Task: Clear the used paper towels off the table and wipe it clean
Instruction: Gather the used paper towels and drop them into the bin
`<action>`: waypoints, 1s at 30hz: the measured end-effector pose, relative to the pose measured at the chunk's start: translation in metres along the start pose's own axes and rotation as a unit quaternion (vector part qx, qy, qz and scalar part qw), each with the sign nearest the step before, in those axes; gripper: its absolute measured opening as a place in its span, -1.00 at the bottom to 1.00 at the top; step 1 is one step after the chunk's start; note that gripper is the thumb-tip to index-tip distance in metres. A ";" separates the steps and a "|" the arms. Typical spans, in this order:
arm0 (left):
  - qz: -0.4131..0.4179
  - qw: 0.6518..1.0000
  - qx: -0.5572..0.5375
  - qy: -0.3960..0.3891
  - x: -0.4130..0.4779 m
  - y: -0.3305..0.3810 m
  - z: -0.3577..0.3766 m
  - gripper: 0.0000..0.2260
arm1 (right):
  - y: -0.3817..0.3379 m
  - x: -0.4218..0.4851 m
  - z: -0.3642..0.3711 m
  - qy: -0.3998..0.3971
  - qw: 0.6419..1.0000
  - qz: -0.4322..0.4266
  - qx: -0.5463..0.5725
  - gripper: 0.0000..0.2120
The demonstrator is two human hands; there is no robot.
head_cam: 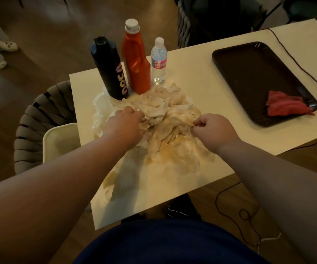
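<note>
1 towel pile (165, 119), 3 bottles (135, 61), 1 tray (249, 73) w/ 1 red cloth (285, 103).
L hand (124, 124) + R hand (211, 128): arms extended, fingers curled, both gripping pile.

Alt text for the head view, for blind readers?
Left hand and right hand grip stained, crumpled paper towels heaped on a pale table. Behind stand a black bottle, orange bottle and water bottle; a red cloth lies in a tray.

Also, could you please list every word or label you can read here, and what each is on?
"RE FRES", running off the curve: label of the clear plastic water bottle; the smaller print below is too blurred to read.
"OCEA", roughly, in big sideways letters: tall black bottle; further letters are hidden.
The orange plastic jug shows no text.
</note>
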State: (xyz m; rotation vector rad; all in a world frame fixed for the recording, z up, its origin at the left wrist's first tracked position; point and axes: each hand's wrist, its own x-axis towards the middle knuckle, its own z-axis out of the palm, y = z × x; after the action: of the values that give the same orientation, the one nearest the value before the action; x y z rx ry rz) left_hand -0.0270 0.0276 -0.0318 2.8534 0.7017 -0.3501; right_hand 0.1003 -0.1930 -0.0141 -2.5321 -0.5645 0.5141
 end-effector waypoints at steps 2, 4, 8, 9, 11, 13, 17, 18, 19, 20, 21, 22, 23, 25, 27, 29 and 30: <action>-0.007 1.000 0.018 -0.009 0.005 -0.003 0.002 -0.54 | -0.005 -0.001 -0.009 0.008 1.000 -0.003 0.026 -0.87; -0.017 0.999 0.022 -0.018 0.010 -0.006 0.005 -0.58 | -0.009 -0.002 -0.015 0.011 0.999 -0.010 0.039 -0.87; -0.054 0.998 0.005 -0.020 0.018 -0.009 0.009 -0.69 | -0.013 -0.003 -0.021 0.014 0.999 -0.022 0.042 -0.85; -0.063 0.998 -0.002 -0.023 0.019 -0.009 0.009 -0.71 | -0.014 -0.002 -0.021 0.013 0.999 -0.021 0.040 -0.85; -0.067 0.997 -0.005 -0.025 0.022 -0.009 0.007 -0.75 | -0.014 -0.001 -0.020 0.011 0.999 -0.014 0.042 -0.86; -0.047 0.999 0.006 -0.019 0.023 -0.010 0.005 -0.78 | -0.014 0.000 -0.018 0.006 0.999 -0.006 0.048 -0.87; -0.014 0.999 -0.016 0.024 0.023 -0.008 0.002 -0.72 | -0.016 0.003 -0.016 0.000 0.998 0.002 0.056 -0.90; -0.020 0.999 -0.029 0.027 0.023 -0.007 0.001 -0.69 | -0.016 0.004 -0.014 -0.002 0.998 0.004 0.057 -0.90; -0.025 0.999 -0.032 0.023 0.023 -0.006 0.001 -0.66 | -0.016 0.004 -0.013 -0.003 0.998 0.005 0.057 -0.89; -0.021 0.999 -0.027 0.018 0.025 -0.006 0.000 -0.65 | -0.017 0.005 -0.012 -0.004 0.998 0.006 0.057 -0.89; -0.013 1.000 -0.010 0.012 0.026 -0.006 -0.001 -0.69 | -0.018 0.005 -0.010 -0.005 0.998 0.006 0.057 -0.87; -0.006 1.000 0.005 0.011 0.026 -0.007 -0.003 -0.73 | -0.018 0.005 -0.009 -0.006 0.998 0.006 0.058 -0.86; -0.004 1.000 0.014 0.012 0.027 -0.008 -0.004 -0.75 | -0.019 0.005 -0.008 -0.006 0.998 0.004 0.057 -0.86; -0.012 1.000 0.002 0.018 0.026 -0.012 -0.008 -0.79 | -0.021 0.006 -0.007 -0.008 0.998 0.002 0.060 -0.87; -0.022 0.999 -0.014 0.033 0.024 -0.017 -0.011 -0.80 | -0.025 0.008 -0.006 -0.011 0.998 -0.004 0.063 -0.87; 0.002 0.999 -0.019 0.035 0.023 -0.020 -0.012 -0.76 | -0.030 0.010 -0.005 -0.012 0.998 -0.012 0.063 -0.87; 0.021 0.999 -0.020 0.023 0.023 -0.021 -0.012 -0.68 | -0.032 0.010 -0.004 -0.014 0.998 -0.014 0.064 -0.86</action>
State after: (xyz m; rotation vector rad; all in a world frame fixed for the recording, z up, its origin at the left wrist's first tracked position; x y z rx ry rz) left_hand -0.0146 0.0584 -0.0291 2.8418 0.6493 -0.2613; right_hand 0.1016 -0.1640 0.0041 -2.3951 -0.5593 0.5581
